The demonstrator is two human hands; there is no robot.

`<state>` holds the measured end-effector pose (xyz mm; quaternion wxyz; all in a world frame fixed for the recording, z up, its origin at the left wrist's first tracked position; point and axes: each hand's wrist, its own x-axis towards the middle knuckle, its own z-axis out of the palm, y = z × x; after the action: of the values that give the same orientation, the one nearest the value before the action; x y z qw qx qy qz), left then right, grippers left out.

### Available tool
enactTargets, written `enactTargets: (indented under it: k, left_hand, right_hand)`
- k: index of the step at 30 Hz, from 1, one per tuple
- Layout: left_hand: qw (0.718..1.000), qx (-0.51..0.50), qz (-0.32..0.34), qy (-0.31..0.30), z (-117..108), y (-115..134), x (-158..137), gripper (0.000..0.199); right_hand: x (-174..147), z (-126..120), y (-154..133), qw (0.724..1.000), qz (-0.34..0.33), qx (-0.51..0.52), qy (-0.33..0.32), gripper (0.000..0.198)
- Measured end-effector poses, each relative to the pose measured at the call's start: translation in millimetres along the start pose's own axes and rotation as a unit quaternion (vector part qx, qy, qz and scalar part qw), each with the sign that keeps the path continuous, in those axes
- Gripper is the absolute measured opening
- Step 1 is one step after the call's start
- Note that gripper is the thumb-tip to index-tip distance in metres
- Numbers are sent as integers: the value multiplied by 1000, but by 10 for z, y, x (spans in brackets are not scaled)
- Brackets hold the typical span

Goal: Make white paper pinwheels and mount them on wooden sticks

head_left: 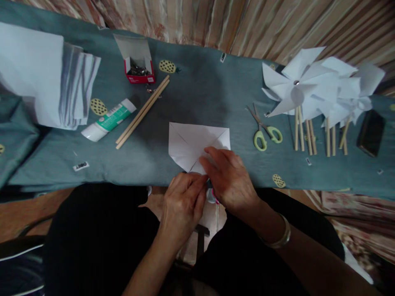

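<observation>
A white sheet of paper with diagonal crease lines lies at the table's front edge, its near corner under my fingers. My left hand is closed at that near corner, its fingertips meeting those of the other hand. My right hand rests over the paper's right part, thumb and fingers apart and bent, touching the sheet. Green-handled scissors lie open to the right of the paper. To the left are two wooden sticks side by side.
Several finished paper pinwheels on sticks lie at the right, beside a dark phone. A red box of metal pins, a green-and-white tube and a stack of folded white paper are at the left. A curtain hangs behind.
</observation>
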<state>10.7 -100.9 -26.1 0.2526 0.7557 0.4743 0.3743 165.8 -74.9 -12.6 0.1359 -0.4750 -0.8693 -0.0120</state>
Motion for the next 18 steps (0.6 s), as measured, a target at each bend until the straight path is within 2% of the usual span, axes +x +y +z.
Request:
enactTargets:
  k: [8, 15, 18]
  left_hand:
    - [999, 30, -11, 8, 6, 14, -2, 16]
    - [999, 50, 1, 7, 11, 0, -6, 14]
    - [999, 49, -1, 8, 29, -16, -23, 15]
  right_hand:
    - [-15, 61, -69, 1000, 3, -6, 14, 29]
    - [-54, 130, -82, 999, -35, -25, 26, 32]
    - [-51, 72, -47, 1000, -14, 7, 13, 32]
